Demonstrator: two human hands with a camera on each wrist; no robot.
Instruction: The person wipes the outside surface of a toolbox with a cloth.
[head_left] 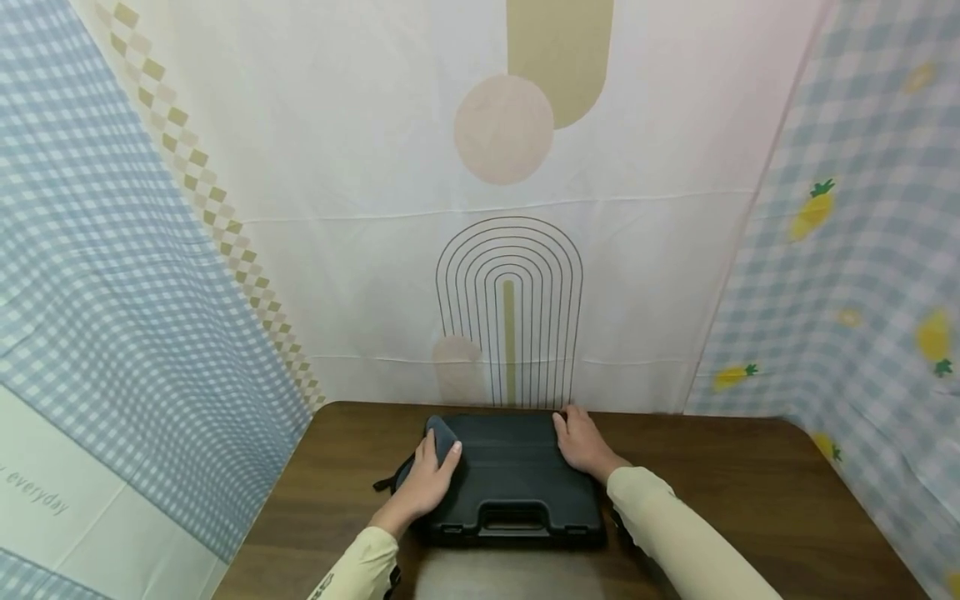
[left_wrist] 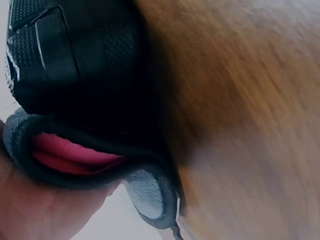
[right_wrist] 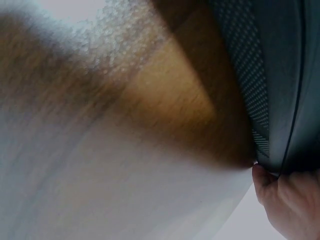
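Note:
A black hard plastic carrying case (head_left: 510,467) lies flat on the wooden table, its handle towards the person. At its left side the left hand (head_left: 423,483) grips a soft grey fabric item (head_left: 442,437) between thumb and fingers. In the left wrist view this grey fabric item (left_wrist: 90,175) has dark edging, a pink-red inside and a rounded flap with a cord; its exact kind cannot be told. It presses against the case's side. The right hand (head_left: 585,442) holds the case's far right corner. In the right wrist view the right hand (right_wrist: 295,200) has its fingers bent at that corner.
The brown wooden table (head_left: 735,500) extends on both sides of the case. Behind it hangs a pale patterned cloth (head_left: 360,292); blue checked cloths hang left and right. A dark strap end (head_left: 382,483) sticks out left of the case. A pale patch lies at the table's front.

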